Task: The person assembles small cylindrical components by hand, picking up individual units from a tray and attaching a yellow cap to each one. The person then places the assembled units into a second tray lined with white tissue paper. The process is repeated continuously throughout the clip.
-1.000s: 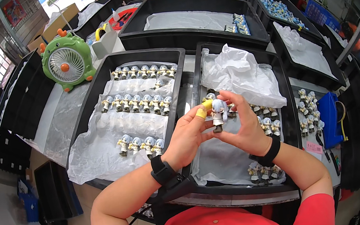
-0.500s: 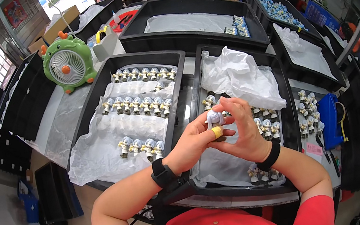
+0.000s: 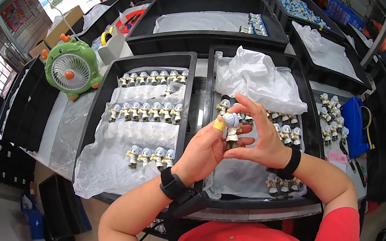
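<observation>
Over the black rectangular plastic tray (image 3: 311, 138), 1 lilac-haired, white-clad small figurine (image 3: 232, 123) is held between the bare left hand (image 3: 201, 152) and bare right hand (image 3: 268, 145). Left of the tray, 1 green animal-shaped plastic fan (image 3: 72, 69) is placed.

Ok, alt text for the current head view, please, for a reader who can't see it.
A person's left hand holds a small pale-haired figurine, with the right hand curved close beside it, above a black tray holding more figurines and crumpled white paper. To the left, a second black tray holds rows of figurines, with a green fan beyond.
</observation>
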Tool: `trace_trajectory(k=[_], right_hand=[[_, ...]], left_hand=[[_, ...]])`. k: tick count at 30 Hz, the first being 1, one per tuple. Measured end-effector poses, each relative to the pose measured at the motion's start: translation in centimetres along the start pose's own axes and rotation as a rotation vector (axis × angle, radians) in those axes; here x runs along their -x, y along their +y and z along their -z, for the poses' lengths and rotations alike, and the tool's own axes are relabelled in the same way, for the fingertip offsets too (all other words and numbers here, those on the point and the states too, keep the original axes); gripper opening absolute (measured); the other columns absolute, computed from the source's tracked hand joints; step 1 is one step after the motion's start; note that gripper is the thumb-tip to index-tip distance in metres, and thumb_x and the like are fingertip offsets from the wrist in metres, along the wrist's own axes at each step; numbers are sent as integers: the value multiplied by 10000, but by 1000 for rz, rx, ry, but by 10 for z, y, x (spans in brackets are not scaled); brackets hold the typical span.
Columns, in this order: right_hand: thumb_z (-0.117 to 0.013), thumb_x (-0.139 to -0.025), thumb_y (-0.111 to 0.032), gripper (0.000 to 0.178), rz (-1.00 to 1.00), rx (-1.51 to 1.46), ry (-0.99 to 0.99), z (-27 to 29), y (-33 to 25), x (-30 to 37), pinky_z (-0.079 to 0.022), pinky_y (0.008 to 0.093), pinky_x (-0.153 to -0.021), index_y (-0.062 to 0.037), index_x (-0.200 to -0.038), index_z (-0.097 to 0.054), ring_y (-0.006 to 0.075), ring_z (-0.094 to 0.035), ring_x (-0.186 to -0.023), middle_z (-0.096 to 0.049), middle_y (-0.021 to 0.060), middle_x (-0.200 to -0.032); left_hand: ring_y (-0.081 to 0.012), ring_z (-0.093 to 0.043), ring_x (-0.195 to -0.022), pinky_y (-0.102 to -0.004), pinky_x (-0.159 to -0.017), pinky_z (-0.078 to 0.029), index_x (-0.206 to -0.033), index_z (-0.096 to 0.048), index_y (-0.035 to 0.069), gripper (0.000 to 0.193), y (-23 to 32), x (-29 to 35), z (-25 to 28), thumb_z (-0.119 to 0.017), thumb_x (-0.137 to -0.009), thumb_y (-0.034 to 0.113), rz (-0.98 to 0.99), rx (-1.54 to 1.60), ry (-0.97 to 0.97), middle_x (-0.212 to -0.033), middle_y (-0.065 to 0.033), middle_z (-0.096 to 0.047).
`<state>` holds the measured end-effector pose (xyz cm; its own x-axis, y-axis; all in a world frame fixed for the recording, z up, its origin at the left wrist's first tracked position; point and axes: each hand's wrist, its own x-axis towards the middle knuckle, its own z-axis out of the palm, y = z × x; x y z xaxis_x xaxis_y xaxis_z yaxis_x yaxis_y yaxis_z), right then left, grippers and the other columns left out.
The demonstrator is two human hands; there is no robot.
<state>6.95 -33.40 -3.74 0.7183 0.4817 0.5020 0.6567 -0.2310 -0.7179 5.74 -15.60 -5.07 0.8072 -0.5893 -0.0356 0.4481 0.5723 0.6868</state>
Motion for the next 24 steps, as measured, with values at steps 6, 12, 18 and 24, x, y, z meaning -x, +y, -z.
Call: trace_trajectory(k=[6,12,18,24], right_hand=[[-868,-614,-152,1033,-21,-2,-21,0,1,-2,-565,299,-820,-132,-1450,-263,215,-488,-1129,-434,106,-1234],[-870,-623,-177,1029,-152,-110,-48,-3,6,1,-556,302,-849,-131,-1451,-261,206,-481,-1141,-440,104,-1236],[-868,-629,-181,1003,-166,-134,-49,-4,6,1,-553,297,-857,-129,-1443,-284,196,-474,-1153,-442,101,-1242],[-866,-626,-164,978,-165,-181,-45,-5,11,2,-539,316,-890,-125,-1429,-308,220,-475,-1163,-450,108,-1234]], left_hand=[[-278,-566,-1109,-387,-907,-492,-1393,-321,52,515,0,1,0,-310,-1018,404,-1,-11,9,-1254,-167,-512],[-259,-580,-1091,-373,-878,-500,-1382,-334,56,484,2,2,-1,-303,-1023,378,29,-11,33,-1217,-150,-532],[-275,-570,-1115,-383,-896,-494,-1418,-297,72,512,1,1,2,-303,-1020,394,21,-24,22,-1256,-163,-511],[-294,-563,-1128,-395,-907,-493,-1428,-292,85,529,0,1,2,-311,-1016,416,9,-31,27,-1289,-176,-492]])
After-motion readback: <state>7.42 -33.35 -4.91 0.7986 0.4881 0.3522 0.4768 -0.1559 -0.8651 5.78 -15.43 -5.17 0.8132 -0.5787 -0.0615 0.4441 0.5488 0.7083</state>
